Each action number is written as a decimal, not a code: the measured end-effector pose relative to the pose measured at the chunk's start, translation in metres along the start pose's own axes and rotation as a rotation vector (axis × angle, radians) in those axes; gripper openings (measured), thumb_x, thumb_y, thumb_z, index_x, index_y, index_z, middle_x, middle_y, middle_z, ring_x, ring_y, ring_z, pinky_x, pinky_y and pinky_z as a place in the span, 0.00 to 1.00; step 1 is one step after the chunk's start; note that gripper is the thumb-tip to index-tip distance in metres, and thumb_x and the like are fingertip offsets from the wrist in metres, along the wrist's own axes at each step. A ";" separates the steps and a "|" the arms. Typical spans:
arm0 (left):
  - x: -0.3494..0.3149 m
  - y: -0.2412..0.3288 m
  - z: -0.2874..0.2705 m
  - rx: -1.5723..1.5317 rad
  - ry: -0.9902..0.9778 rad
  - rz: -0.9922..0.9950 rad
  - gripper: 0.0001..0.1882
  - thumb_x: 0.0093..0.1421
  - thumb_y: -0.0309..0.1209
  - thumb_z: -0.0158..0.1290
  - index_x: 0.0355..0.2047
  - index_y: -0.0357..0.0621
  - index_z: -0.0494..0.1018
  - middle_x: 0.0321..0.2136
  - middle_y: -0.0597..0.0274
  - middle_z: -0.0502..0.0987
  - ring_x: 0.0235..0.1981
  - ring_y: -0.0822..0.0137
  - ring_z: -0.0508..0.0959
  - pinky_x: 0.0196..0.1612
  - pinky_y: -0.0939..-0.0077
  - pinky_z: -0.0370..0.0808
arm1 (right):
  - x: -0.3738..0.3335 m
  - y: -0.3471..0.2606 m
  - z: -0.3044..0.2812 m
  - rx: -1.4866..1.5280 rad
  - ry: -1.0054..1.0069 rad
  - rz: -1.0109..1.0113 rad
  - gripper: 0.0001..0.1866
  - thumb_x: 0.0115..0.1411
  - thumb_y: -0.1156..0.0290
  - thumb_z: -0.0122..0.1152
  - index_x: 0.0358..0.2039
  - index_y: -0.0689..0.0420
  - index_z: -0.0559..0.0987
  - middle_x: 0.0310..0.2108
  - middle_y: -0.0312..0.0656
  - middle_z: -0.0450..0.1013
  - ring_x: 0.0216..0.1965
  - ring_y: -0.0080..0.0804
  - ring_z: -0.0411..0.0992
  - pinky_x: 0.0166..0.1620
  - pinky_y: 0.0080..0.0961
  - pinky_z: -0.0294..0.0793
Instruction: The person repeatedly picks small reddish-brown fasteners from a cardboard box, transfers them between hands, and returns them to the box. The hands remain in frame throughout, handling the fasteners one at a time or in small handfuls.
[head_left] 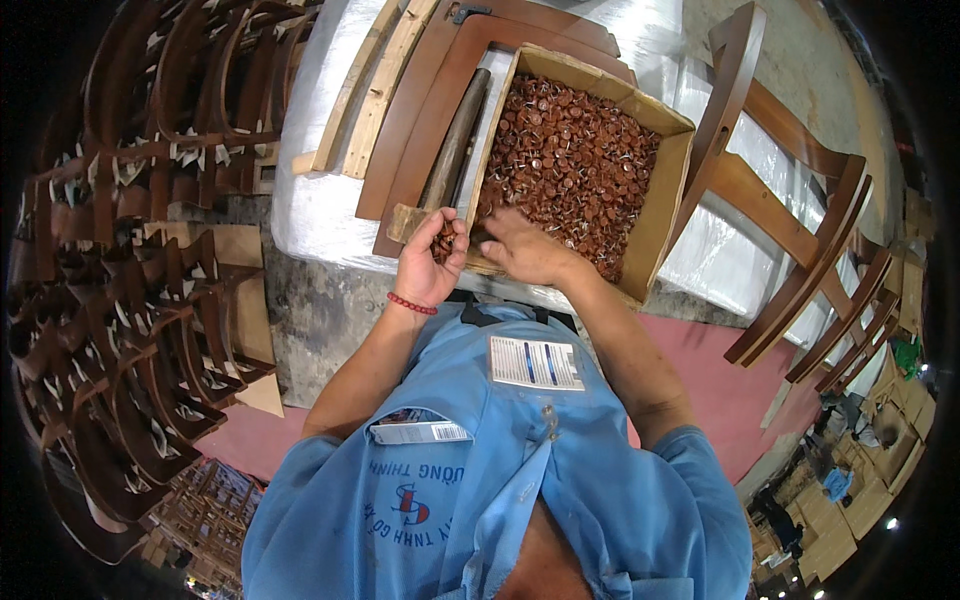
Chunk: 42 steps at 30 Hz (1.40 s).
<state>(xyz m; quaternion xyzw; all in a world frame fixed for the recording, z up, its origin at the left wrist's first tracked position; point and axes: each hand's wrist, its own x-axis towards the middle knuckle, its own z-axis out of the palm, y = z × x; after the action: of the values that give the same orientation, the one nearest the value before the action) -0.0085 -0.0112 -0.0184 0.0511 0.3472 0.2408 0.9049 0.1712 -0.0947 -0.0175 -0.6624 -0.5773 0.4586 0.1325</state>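
Note:
An open cardboard box [670, 200] stands on the work surface, filled with many small brown round-headed nail-on glides [575, 150] with shiny metal pins. My left hand [430, 262], a red bead bracelet at its wrist, is cupped palm up just outside the box's near left corner. Several brown glides lie inside its curled fingers. My right hand [525, 247] reaches over the near wall into that same corner, thumb and fingers apart, touching the glides. Its fingertips are partly hidden among them. Beside the box lies a dark wooden bar [455, 145], with a paler block at its near end.
Brown curved wooden frame parts [420, 120] and pale wood strips [370, 90] lie left of the box on plastic-wrapped stock [310, 225]. Brown chair frames [770, 200] lean at the right. Stacked brown wooden parts [130, 330] fill the left side. People are far off at lower right.

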 end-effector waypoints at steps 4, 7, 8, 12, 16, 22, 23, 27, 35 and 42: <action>0.000 0.001 0.002 0.009 0.006 0.001 0.10 0.64 0.37 0.49 0.39 0.45 0.72 0.31 0.63 0.74 0.27 0.73 0.72 0.24 0.85 0.68 | -0.017 0.019 -0.012 -0.046 0.348 0.055 0.27 0.64 0.60 0.48 0.59 0.63 0.65 0.59 0.55 0.62 0.64 0.47 0.56 0.65 0.32 0.53; 0.000 0.001 0.005 0.016 0.030 0.007 0.09 0.65 0.37 0.48 0.38 0.45 0.71 0.30 0.64 0.74 0.26 0.73 0.72 0.23 0.85 0.66 | -0.039 0.034 -0.027 0.140 0.415 0.155 0.24 0.63 0.64 0.50 0.57 0.63 0.67 0.57 0.54 0.65 0.60 0.46 0.61 0.62 0.31 0.58; 0.000 0.001 0.005 0.015 0.041 -0.005 0.09 0.65 0.37 0.47 0.38 0.45 0.71 0.29 0.64 0.74 0.26 0.73 0.72 0.23 0.85 0.66 | -0.047 0.037 -0.029 0.202 0.426 0.186 0.23 0.62 0.65 0.51 0.56 0.63 0.68 0.57 0.54 0.66 0.59 0.46 0.63 0.61 0.31 0.60; 0.000 0.003 0.006 0.024 0.062 -0.025 0.09 0.66 0.37 0.47 0.38 0.45 0.71 0.29 0.65 0.74 0.26 0.73 0.73 0.23 0.85 0.66 | -0.065 0.045 -0.033 0.266 0.365 0.379 0.15 0.62 0.68 0.52 0.46 0.62 0.76 0.40 0.49 0.77 0.42 0.39 0.75 0.49 0.28 0.71; 0.000 0.003 0.006 0.028 0.054 -0.031 0.09 0.66 0.37 0.47 0.38 0.45 0.71 0.29 0.65 0.74 0.26 0.73 0.73 0.23 0.84 0.66 | -0.070 0.040 -0.030 0.363 0.280 0.443 0.14 0.60 0.63 0.52 0.38 0.59 0.79 0.35 0.51 0.77 0.38 0.47 0.76 0.43 0.36 0.72; 0.001 0.004 0.007 0.040 0.052 -0.036 0.10 0.66 0.37 0.47 0.38 0.45 0.71 0.30 0.65 0.74 0.26 0.73 0.72 0.22 0.85 0.66 | -0.040 0.024 -0.025 0.159 0.107 0.256 0.14 0.60 0.65 0.52 0.40 0.62 0.78 0.32 0.51 0.77 0.36 0.40 0.76 0.44 0.32 0.73; 0.001 0.004 0.007 0.041 0.050 -0.038 0.10 0.66 0.37 0.47 0.38 0.45 0.71 0.29 0.65 0.74 0.26 0.73 0.72 0.22 0.85 0.66 | -0.031 0.022 -0.021 0.150 0.103 0.184 0.15 0.60 0.66 0.51 0.42 0.61 0.78 0.35 0.52 0.77 0.38 0.42 0.76 0.45 0.33 0.73; 0.001 0.004 0.009 0.043 0.056 -0.044 0.10 0.66 0.37 0.47 0.38 0.45 0.71 0.29 0.65 0.74 0.25 0.74 0.72 0.22 0.85 0.65 | 0.005 0.018 -0.004 0.083 0.030 0.031 0.20 0.60 0.68 0.50 0.51 0.61 0.73 0.44 0.56 0.74 0.45 0.48 0.74 0.50 0.36 0.70; 0.002 0.002 0.005 0.020 0.057 -0.038 0.10 0.65 0.38 0.48 0.38 0.45 0.71 0.29 0.65 0.74 0.25 0.73 0.72 0.22 0.85 0.66 | 0.013 0.045 -0.014 0.320 0.447 0.081 0.31 0.60 0.71 0.49 0.64 0.59 0.56 0.47 0.56 0.73 0.48 0.46 0.73 0.54 0.33 0.68; 0.003 0.004 0.000 0.021 -0.007 -0.039 0.11 0.67 0.38 0.46 0.41 0.44 0.71 0.33 0.62 0.77 0.34 0.68 0.79 0.30 0.82 0.77 | -0.036 0.062 -0.024 0.534 0.573 0.294 0.32 0.59 0.72 0.51 0.64 0.61 0.56 0.47 0.54 0.73 0.48 0.39 0.73 0.52 0.29 0.69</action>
<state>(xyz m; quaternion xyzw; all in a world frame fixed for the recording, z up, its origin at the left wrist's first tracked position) -0.0084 -0.0064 -0.0195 0.0547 0.3474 0.2190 0.9101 0.2320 -0.1364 -0.0318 -0.7808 -0.2773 0.4034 0.3881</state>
